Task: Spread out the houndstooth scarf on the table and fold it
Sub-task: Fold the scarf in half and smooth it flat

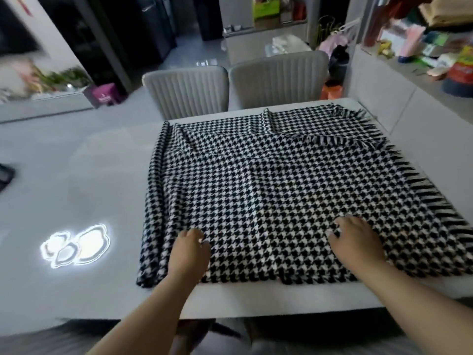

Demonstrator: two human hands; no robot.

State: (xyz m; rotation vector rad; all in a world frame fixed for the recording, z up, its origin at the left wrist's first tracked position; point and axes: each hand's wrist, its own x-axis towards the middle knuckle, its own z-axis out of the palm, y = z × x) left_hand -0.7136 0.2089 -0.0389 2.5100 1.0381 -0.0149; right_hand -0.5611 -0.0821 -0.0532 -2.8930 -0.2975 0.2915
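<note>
1. Scarf [268, 190]: black-and-white houndstooth, with black and white fringe along its 3 o'clock edge
2. Desk [76, 175]: plain pale grey
3. Two chairs [189, 90] at 12 o'clock: light grey, vertically ribbed

A home dining room: table [76, 175], 2 chairs [186, 90], cluttered shelves [422, 34].
</note>
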